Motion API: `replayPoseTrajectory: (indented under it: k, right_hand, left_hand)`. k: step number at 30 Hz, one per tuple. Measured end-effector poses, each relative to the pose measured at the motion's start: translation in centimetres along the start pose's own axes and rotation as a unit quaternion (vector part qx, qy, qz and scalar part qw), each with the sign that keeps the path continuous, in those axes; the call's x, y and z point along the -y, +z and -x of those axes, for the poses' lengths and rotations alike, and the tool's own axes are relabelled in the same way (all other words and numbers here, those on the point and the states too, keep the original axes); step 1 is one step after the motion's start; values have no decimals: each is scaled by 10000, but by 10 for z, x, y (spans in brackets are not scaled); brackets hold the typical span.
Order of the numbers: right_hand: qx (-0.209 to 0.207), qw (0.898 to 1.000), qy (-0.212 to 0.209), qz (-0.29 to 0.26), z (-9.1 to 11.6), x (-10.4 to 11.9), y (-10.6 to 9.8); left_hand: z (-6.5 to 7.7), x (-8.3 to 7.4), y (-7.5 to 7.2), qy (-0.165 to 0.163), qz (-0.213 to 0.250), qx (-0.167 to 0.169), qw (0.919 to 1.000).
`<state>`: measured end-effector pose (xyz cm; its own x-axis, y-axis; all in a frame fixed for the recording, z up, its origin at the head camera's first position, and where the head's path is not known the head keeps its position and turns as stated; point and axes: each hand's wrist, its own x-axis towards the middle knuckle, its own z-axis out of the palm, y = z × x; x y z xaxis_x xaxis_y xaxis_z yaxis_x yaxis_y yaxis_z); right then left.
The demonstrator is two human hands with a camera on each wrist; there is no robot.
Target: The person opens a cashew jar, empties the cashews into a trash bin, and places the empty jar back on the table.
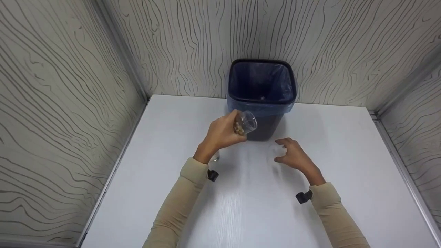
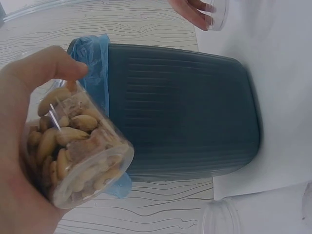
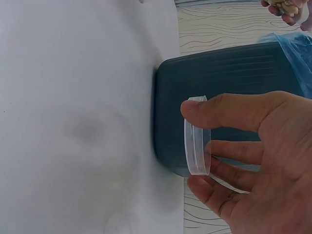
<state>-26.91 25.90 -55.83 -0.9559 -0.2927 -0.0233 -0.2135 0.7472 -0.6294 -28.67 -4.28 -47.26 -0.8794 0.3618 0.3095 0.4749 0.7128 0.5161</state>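
Note:
My left hand (image 1: 224, 131) grips a clear plastic jar (image 1: 247, 121) and holds it tilted in front of the bin. Pale, curved nuts (image 2: 73, 129) show through its wall in the left wrist view, packed toward the rounded bottom end. To the right and lower, my right hand (image 1: 295, 155) pinches a clear round plastic lid (image 3: 197, 136) by its edge, thumb on one side and fingertips on the other. Behind both hands stands a dark bin (image 1: 265, 124) lined with a blue bag (image 2: 95, 68); its open top faces up.
A second clear jar (image 2: 222, 219) is on the white table (image 1: 234, 203), mostly hidden under my left wrist in the head view. Wood-grain patterned panels (image 1: 193, 44) enclose the table at the back and both sides. The bin stands near the back panel.

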Motion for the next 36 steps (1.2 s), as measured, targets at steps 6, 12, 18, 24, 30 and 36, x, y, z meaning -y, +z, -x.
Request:
replayPoseTrajectory:
  k: [6, 12, 18, 24, 30, 36]
  right_hand:
    - [106, 9999, 26, 24, 1, -4, 2]
    - [168, 9999, -3, 13, 2, -12, 7]
    - [183, 9998, 68, -72, 2, -17, 9]
    - [199, 9996, 206, 54, 1, -20, 13]
    - [224, 9990, 368, 118, 1, -23, 17]
    - [241, 9987, 420, 149, 0, -27, 21]
  left_hand:
    - [-1, -1, -3, 31, -13, -64, 10000]
    - [-3, 0, -5, 5, 5, -93, 10000]
    - [-4, 1, -9, -27, 30, -74, 10000]
    - [-5, 0, -13, -40, 116, -103, 9999]
    - [-6, 2, -15, -58, 136, -111, 9998]
    - [-7, 2, -17, -41, 146, -155, 9998]
